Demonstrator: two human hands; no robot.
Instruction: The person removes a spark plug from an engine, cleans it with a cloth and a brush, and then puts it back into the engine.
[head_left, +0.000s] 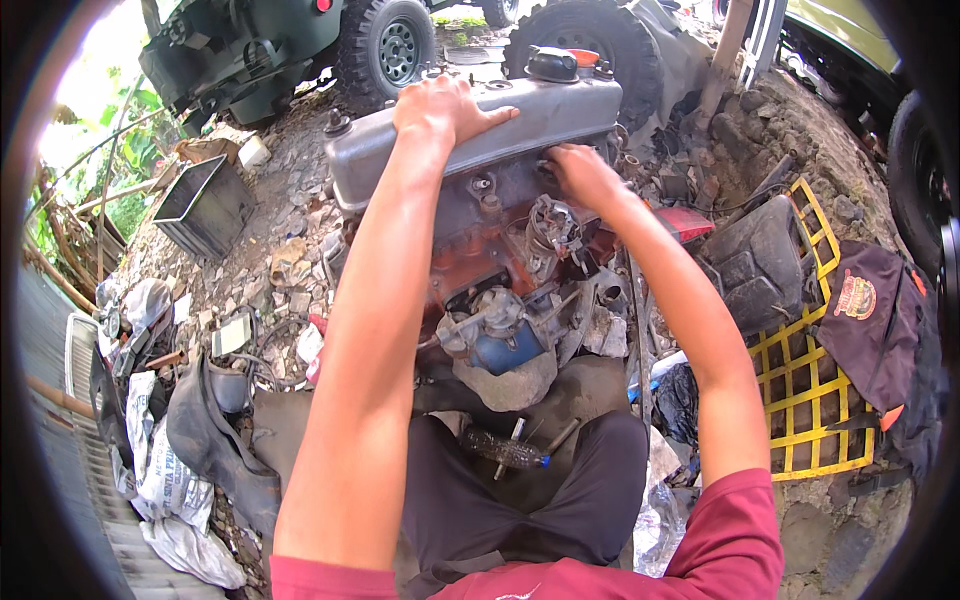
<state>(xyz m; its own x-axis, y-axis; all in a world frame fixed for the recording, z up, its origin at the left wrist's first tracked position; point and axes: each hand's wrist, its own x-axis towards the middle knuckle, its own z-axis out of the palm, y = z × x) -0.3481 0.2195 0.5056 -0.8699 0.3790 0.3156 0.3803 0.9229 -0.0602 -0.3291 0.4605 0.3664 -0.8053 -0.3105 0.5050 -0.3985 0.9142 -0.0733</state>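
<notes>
In front of me stands an engine block [455,262], reddish and grimy, topped by a long grey metal valve cover [375,150]. My left hand [440,108] rests over the cover's upper edge, its thumb stretched out to the right; the far fingertips are partly hidden. Just below the cover's right half, my right hand [588,178] reaches to the side of the engine with curled fingers, and what they hold, if anything, is hidden. A black cap [552,64] sits on top of the cover. Lower on the block are a distributor-like part [553,228] and a blue cylindrical filter [508,348].
Between my legs lie a plastic bottle [505,449] and metal rods. A yellow grid [800,445] with a dark jacket [868,330] over it is at right. Rubble, an open metal box [205,210] and sacks [165,475] lie left. Vehicles with large tires [388,50] stand behind.
</notes>
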